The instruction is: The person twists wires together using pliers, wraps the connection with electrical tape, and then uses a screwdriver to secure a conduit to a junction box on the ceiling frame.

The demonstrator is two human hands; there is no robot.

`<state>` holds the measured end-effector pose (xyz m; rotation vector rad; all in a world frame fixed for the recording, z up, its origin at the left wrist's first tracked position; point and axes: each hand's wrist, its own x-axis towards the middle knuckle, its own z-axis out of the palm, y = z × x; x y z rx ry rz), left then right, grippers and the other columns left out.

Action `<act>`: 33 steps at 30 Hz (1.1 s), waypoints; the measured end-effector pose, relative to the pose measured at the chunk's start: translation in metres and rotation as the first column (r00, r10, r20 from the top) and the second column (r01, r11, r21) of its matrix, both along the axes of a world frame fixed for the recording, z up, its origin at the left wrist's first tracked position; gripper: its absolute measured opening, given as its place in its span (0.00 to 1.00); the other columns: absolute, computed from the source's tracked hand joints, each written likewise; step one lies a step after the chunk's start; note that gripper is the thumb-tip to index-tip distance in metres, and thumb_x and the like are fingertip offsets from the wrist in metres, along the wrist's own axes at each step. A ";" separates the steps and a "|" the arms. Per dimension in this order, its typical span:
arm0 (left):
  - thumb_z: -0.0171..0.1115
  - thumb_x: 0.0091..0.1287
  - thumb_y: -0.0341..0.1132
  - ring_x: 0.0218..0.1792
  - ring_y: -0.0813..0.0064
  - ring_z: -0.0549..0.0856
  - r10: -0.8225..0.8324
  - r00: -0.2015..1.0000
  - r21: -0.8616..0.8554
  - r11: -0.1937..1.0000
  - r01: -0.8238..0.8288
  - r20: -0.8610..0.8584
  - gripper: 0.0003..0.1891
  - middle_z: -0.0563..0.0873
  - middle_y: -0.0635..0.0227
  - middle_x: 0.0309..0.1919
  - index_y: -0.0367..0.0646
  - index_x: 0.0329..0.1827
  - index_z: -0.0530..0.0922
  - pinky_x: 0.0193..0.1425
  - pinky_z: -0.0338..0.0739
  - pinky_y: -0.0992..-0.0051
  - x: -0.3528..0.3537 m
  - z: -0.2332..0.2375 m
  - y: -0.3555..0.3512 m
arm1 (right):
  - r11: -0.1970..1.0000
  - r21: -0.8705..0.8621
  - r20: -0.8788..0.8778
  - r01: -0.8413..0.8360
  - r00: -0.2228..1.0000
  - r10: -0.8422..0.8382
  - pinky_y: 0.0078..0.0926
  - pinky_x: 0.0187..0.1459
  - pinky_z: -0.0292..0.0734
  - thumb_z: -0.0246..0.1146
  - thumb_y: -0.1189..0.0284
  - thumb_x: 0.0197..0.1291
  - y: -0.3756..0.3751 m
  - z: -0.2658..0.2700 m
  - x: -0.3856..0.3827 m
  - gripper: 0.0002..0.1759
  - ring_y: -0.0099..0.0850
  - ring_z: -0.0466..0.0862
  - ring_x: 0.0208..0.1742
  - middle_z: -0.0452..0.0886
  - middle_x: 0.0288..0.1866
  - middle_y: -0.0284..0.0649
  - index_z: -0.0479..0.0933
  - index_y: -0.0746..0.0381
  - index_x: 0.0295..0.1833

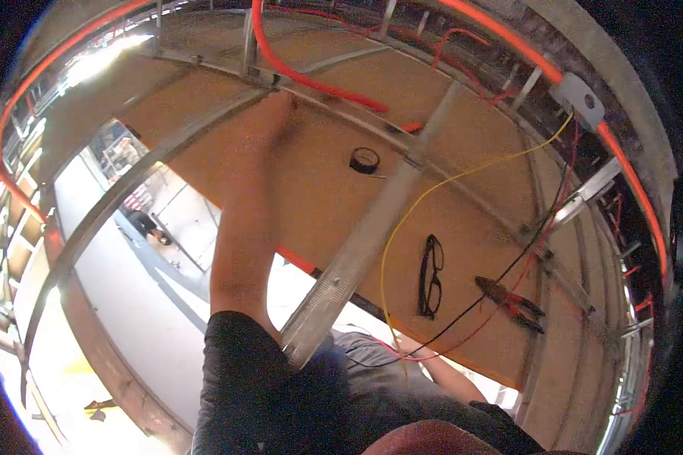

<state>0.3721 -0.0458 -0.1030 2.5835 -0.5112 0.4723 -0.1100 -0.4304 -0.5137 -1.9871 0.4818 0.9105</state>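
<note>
My left arm reaches up across the tan board [463, 220]. My left hand [281, 110] is at the metal rail [341, 117], beside the end of a bent orange-red conduit [311, 82]; its fingers are blurred and hard to make out. Low in the view, my right hand [421, 350] is mostly hidden near the board's edge, close to loose yellow [388, 250], black and red wires. On the board lie a roll of black tape [365, 160], black-framed glasses [430, 277] and pliers with red-and-black handles [511, 303].
Metal ceiling channels [372, 235] cross over the board. A grey junction box [578, 98] sits on an orange conduit [634, 193] at the right, with the wires hanging from it. Through an opening at the left, a person [146, 226] is visible far below.
</note>
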 end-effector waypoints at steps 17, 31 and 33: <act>0.68 0.60 0.39 0.46 0.52 0.88 -0.066 0.990 -0.107 0.993 0.052 -0.128 0.15 0.88 0.49 0.40 0.38 0.44 0.85 0.50 0.80 0.57 -0.022 0.019 -0.015 | 0.813 -0.175 0.230 0.555 0.826 -0.515 0.42 0.51 0.78 0.67 0.54 0.51 -0.042 -0.106 -0.185 0.25 0.46 0.87 0.43 0.88 0.39 0.51 0.86 0.65 0.42; 0.68 0.61 0.40 0.46 0.60 0.87 -0.120 0.975 -0.136 0.986 0.096 -0.187 0.19 0.88 0.51 0.44 0.35 0.51 0.82 0.52 0.78 0.61 -0.027 0.017 -0.012 | 0.825 0.125 -0.281 0.552 0.817 -0.504 0.27 0.26 0.74 0.63 0.71 0.51 -0.017 0.041 -0.139 0.05 0.25 0.76 0.20 0.77 0.19 0.35 0.81 0.61 0.31; 0.68 0.62 0.39 0.45 0.60 0.87 -0.178 0.979 -0.126 0.978 0.165 -0.101 0.19 0.88 0.52 0.43 0.34 0.50 0.82 0.51 0.78 0.61 -0.021 0.014 -0.007 | 0.790 0.194 -0.316 0.581 0.800 -0.510 0.26 0.25 0.73 0.62 0.72 0.51 -0.021 0.045 -0.142 0.04 0.24 0.74 0.19 0.75 0.19 0.34 0.81 0.60 0.31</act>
